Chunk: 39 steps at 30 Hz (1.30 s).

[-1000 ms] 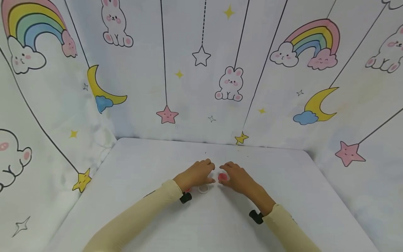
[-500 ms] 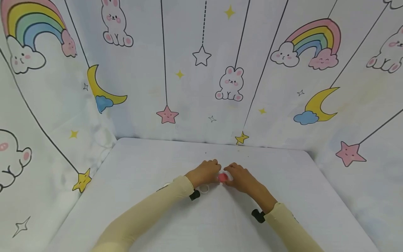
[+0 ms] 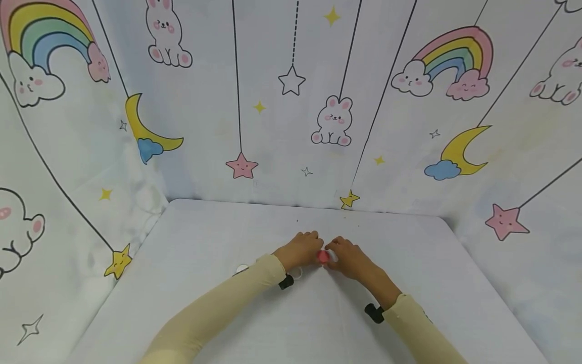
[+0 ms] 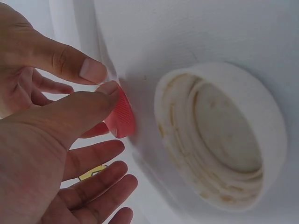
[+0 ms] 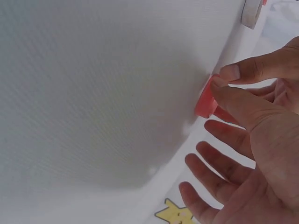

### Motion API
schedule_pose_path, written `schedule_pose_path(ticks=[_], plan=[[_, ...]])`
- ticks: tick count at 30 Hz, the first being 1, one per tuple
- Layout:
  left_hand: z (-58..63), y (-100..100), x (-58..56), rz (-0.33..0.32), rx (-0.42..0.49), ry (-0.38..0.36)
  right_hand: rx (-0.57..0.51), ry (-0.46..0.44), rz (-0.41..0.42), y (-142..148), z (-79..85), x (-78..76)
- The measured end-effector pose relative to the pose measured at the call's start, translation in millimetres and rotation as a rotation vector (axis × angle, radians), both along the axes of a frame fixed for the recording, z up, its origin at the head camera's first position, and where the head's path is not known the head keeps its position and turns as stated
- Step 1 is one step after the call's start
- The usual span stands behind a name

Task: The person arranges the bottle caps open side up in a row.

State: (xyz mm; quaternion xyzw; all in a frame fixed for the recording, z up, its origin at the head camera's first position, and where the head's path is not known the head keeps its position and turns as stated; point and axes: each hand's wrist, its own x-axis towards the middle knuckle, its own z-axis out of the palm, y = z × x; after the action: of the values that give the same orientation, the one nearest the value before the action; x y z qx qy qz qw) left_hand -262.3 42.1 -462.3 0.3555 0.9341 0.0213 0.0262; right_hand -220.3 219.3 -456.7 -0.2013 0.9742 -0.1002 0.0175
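Note:
A red ribbed bottle cap (image 3: 323, 257) sits between my two hands at the middle of the table. My left hand (image 3: 300, 248) pinches it from the left, its thumb on the cap's edge in the left wrist view. From the other side my right hand (image 3: 349, 259) pinches the same red cap (image 5: 206, 100), thumb at its upper edge. The remaining fingers of both hands are spread loosely. Close by my left wrist, a larger white cap (image 4: 226, 130) lies with its threaded inside showing, brown stains in the threads. Fingers partly cover the red cap.
Another white round piece (image 3: 242, 268) lies behind my left forearm, partly covered by the sleeve. A small black wrist camera (image 3: 285, 282) hangs under each wrist. The white tabletop (image 3: 386, 242) ends at a printed cloth wall (image 3: 282, 131) with rabbits and stars.
My left hand has moved right to the red cap and now pinches it with the right hand. A white piece behind the left forearm has come into view. The right hand has barely shifted.

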Motion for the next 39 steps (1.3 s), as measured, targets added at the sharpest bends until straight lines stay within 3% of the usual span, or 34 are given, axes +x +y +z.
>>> schedule_pose_path(ticks=[39], plan=[[2.1,1,2.8,-0.01,0.012,0.023,-0.017,0.0,-0.01,1,-12.7,-5.7]])
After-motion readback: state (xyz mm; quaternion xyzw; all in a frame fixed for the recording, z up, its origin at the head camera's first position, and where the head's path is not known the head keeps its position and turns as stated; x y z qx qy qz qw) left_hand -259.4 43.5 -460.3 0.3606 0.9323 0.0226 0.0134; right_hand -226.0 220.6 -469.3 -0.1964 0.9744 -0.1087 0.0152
